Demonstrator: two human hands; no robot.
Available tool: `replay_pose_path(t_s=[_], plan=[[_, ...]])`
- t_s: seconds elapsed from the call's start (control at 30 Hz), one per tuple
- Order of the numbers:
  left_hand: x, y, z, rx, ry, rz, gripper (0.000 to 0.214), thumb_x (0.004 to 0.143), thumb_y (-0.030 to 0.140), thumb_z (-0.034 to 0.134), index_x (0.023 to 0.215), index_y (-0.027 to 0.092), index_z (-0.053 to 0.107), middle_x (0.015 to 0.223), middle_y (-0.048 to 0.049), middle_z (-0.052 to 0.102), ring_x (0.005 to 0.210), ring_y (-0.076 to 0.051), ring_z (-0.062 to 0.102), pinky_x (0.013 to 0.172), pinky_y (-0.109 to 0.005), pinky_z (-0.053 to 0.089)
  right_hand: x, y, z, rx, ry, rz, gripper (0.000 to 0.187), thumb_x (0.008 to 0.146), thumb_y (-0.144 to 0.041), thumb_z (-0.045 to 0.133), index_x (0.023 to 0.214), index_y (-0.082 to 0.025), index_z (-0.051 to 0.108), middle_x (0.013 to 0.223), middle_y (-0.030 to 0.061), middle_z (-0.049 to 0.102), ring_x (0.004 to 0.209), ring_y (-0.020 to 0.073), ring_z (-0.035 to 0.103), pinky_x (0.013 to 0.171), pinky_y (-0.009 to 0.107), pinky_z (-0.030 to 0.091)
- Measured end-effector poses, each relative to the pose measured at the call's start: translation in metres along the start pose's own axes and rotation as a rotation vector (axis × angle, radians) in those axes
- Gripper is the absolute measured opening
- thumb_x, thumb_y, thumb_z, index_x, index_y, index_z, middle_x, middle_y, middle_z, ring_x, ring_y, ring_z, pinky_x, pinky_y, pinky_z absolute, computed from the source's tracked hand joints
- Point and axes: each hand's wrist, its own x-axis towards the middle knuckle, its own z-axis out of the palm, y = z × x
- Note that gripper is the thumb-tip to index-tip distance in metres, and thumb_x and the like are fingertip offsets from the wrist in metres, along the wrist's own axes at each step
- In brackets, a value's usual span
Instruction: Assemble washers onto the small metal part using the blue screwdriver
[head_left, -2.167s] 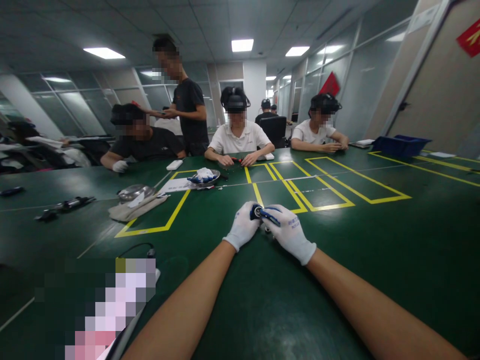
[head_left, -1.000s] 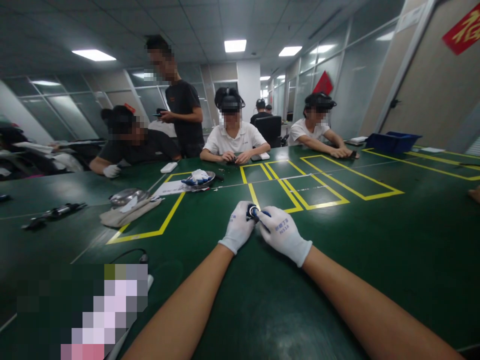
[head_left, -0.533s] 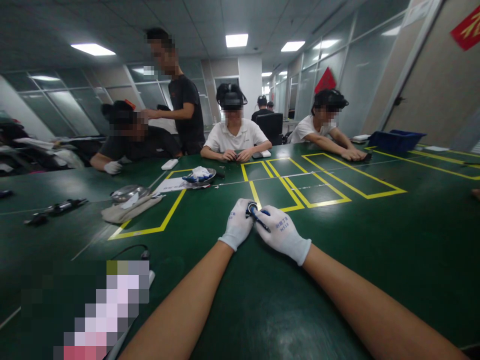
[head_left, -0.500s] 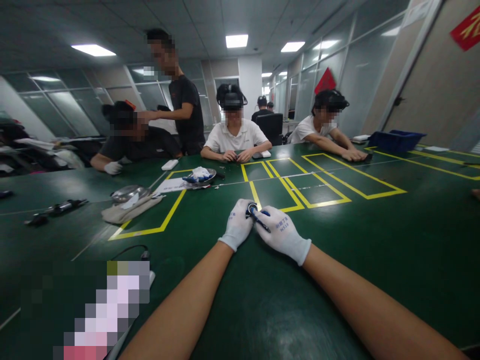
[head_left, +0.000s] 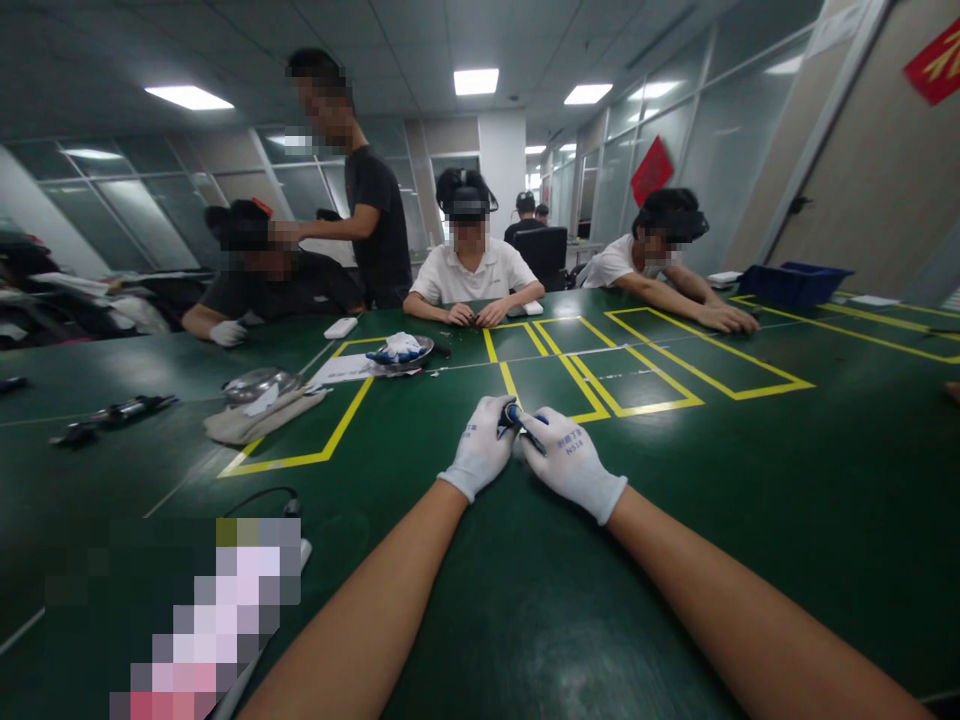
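A co-worker's hand [head_left: 726, 319] has reached farther across the desk [head_left: 720, 470]; over my nearer side, my left hand [head_left: 478, 447] grips a small round part [head_left: 511, 413], presumably steadying it for my right hand [head_left: 568, 452], whose fingers meet it; whether they pinch anything, I cannot tell.

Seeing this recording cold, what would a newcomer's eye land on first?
Probably the white-gloved left hand and right hand, close together mid-picture, with a small dark round part at their fingertips. Next, likely, the yellow tape outlines on the green table beyond them, and the blue bin at upper right.
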Motion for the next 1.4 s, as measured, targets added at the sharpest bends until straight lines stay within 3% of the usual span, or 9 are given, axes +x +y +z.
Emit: replay_pose_path(t_s=[0.13,0.57,0.93,1.4], plan=[[0.000,-0.002,-0.001,0.009,-0.001,-0.041,0.046,0.082,0.008,0.059,0.128,0.018,0.059,0.120,-0.0104,0.058,0.113,-0.023,0.059,0.105,-0.041,0.049,0.000,-0.003,0.001,0.040,-0.005,0.003,0.038,0.096,-0.026,0.051,0.131,-0.017,0.060,0.105,0.0098,0.063,0.089,0.0199,0.059,0.078,0.030,0.046],[0.001,-0.001,-0.003,0.033,0.009,-0.032,0.033,0.080,0.005,0.059,0.109,0.017,0.065,0.110,-0.0082,0.060,0.105,-0.022,0.060,0.098,-0.037,0.051,0.000,-0.006,0.003,0.044,-0.067,0.027,0.033,0.098,-0.029,0.050,0.127,-0.018,0.063,0.100,0.0084,0.065,0.083,0.0182,0.058,0.075,0.028,0.044],[0.000,-0.004,-0.002,0.021,-0.027,-0.010,0.033,0.083,0.004,0.055,0.112,0.018,0.064,0.113,-0.0084,0.061,0.107,-0.021,0.061,0.101,-0.037,0.051,0.000,-0.003,-0.003,0.099,-0.090,0.025,0.032,0.100,-0.031,0.051,0.126,-0.020,0.064,0.100,0.0070,0.064,0.082,0.0166,0.059,0.073,0.027,0.043],[0.000,-0.001,-0.002,0.014,0.011,-0.022,0.031,0.082,0.003,0.056,0.108,0.018,0.063,0.111,-0.0081,0.061,0.107,-0.021,0.060,0.101,-0.037,0.051,0.002,-0.012,-0.006,0.290,-0.077,0.044,0.023,0.099,-0.028,0.052,0.113,-0.018,0.067,0.104,0.0085,0.068,0.092,0.0186,0.063,0.083,0.029,0.046]])
